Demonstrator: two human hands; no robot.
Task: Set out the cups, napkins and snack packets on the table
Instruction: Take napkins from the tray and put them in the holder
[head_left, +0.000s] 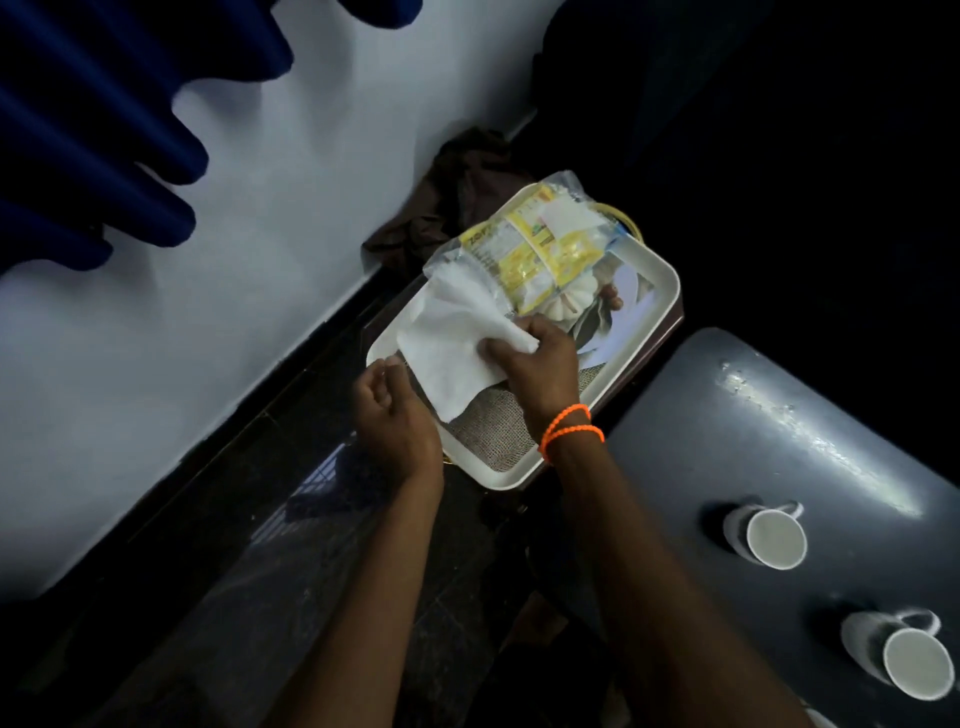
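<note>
A white tray (660, 291) sits on a low stand in the middle of the view. On it lies a clear and yellow snack packet (540, 244). A white napkin (452, 348) is pinched at its corner by my right hand (535, 364), which wears orange bead bands at the wrist. My left hand (395, 415) hovers at the tray's near left edge, fingers loosely curled, holding nothing that I can see. Two white cups (774, 538) (909, 667) stand on the dark grey table (779, 431) at the right.
A woven mat (493, 431) lies in the tray's near end, and a printed plate picture shows under the packet. A brown cloth (457, 192) is bunched by the white wall. Blue curtain folds (93, 130) hang at the upper left. The floor is dark.
</note>
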